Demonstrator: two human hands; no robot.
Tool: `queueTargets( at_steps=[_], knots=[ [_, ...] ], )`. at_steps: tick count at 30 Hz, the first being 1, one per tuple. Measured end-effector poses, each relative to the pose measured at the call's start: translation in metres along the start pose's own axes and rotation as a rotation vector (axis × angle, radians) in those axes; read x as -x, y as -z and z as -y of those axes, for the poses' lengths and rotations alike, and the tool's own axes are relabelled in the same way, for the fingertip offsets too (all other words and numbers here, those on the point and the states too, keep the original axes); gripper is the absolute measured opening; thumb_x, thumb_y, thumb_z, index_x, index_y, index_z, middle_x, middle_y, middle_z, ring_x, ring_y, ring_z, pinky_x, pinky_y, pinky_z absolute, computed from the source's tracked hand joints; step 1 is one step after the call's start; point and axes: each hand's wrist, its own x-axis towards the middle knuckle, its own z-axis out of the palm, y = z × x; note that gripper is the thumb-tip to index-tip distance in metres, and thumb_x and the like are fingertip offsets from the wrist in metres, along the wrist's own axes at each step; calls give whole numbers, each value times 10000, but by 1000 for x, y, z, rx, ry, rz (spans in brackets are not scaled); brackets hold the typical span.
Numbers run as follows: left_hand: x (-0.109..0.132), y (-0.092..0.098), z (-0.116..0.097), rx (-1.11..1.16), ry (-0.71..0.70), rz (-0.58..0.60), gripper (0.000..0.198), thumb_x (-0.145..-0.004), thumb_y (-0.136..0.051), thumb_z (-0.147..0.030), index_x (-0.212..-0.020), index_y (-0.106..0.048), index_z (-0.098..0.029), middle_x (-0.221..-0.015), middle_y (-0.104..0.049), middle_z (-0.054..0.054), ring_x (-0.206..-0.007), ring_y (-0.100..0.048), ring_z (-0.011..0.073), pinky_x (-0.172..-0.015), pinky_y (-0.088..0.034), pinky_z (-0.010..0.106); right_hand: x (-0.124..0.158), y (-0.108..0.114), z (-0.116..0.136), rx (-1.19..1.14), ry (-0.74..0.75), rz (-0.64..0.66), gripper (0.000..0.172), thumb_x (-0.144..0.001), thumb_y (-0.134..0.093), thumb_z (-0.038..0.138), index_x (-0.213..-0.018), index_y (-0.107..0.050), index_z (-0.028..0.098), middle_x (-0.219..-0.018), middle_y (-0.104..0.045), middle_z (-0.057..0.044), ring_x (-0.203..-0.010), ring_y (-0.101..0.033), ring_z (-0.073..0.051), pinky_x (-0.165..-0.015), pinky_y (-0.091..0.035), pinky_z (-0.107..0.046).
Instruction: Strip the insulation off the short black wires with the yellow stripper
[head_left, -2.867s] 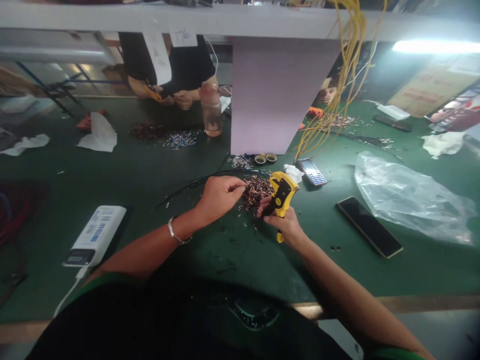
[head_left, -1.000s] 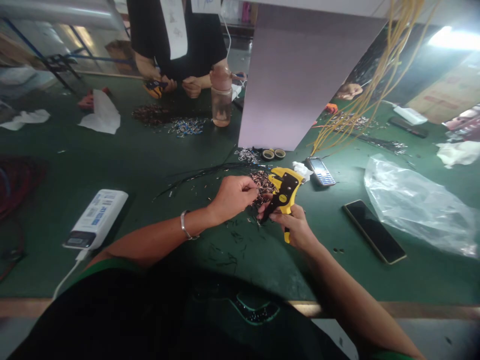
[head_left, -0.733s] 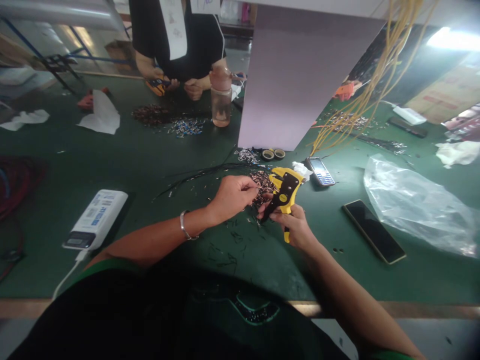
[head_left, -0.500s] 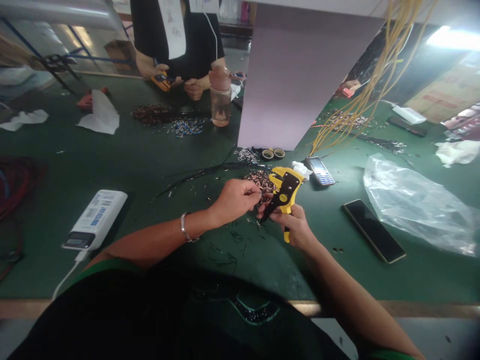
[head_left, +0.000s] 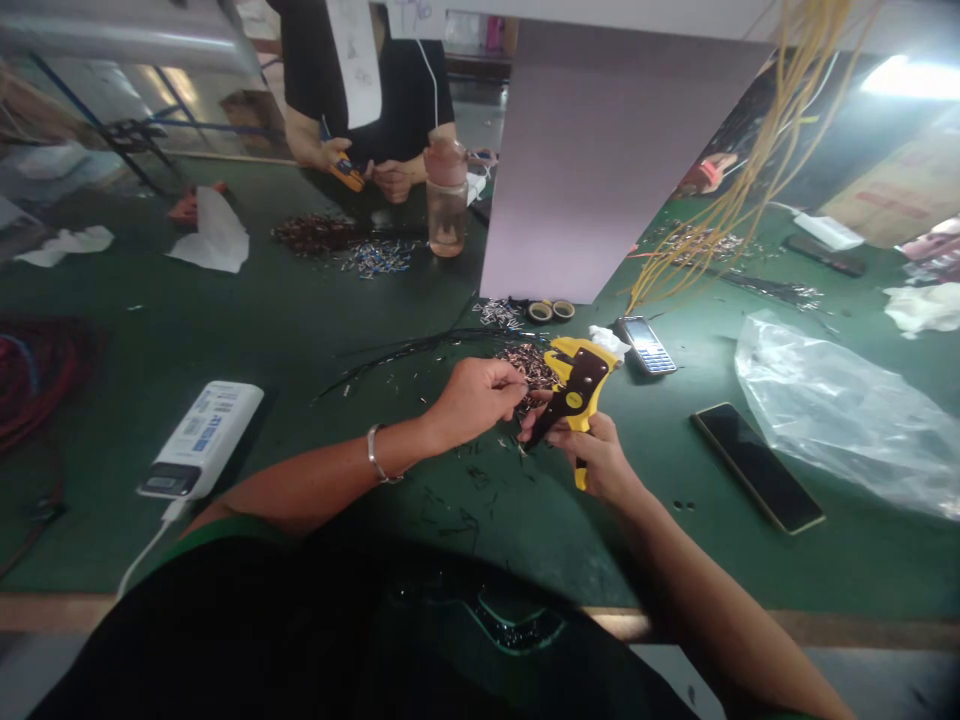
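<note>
My right hand (head_left: 596,458) grips the handle of a yellow and black automatic wire stripper (head_left: 577,395), its jaws pointing up and to the left. My left hand (head_left: 476,400) is pinched shut just left of the jaws, and a thin short wire seems to run from its fingertips toward the tool. Under both hands lies a heap of short copper-ended wire pieces (head_left: 527,365). Loose cut bits are scattered on the green mat (head_left: 480,520) below it. A thin bundle of black wires (head_left: 420,347) stretches away to the left.
A power bank (head_left: 201,437) is left of my arm, and a bar phone (head_left: 647,345) and a smartphone (head_left: 757,468) are on the right beside a plastic bag (head_left: 821,410). Across the bench, a co-worker's hands (head_left: 360,165) hold an orange tool. Yellow wires (head_left: 720,230) hang by a pale panel (head_left: 615,160).
My left hand has moved right, closer to the stripper's jaws. The co-worker's tool has shifted slightly, and the whole view has drifted a little.
</note>
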Motion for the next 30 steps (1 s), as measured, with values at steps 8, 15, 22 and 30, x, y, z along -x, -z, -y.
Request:
queueTargets(
  at_steps=[8,15,22,30],
  knots=[
    [0,1,-3,69,55,45,114,-777,-578,-240,-700,-647,-194,-503,-584,-24,-438,-463,82,-472,-387,267,0,1,0,3,16,1,455,-673,-682,218,-1128,-704,198,-872,-735,-50,-771,-677,-242,-833,-544,-450],
    [-1,1,-3,76,83,46,123,-778,-586,-265,-692,-640,-195,-497,-581,-17,-419,-446,80,-431,-353,267,0,1,1,-34,27,5,446,-663,-663,179,-1107,-704,201,-866,-733,-41,-761,-675,-232,-824,-531,-438],
    [-1,2,-2,77,91,47,111,-772,-592,-264,-697,-642,-199,-503,-587,-10,-411,-451,84,-425,-356,272,-2,0,2,-48,42,3,456,-653,-660,184,-1108,-698,206,-855,-733,-42,-759,-673,-236,-832,-531,-453],
    [1,0,-9,81,148,65,119,-774,-582,-259,-722,-640,-168,-517,-574,-12,-428,-451,71,-436,-352,244,-2,2,0,-71,54,22,441,-654,-651,166,-1092,-702,187,-858,-737,-43,-753,-671,-228,-815,-535,-435]
  ],
)
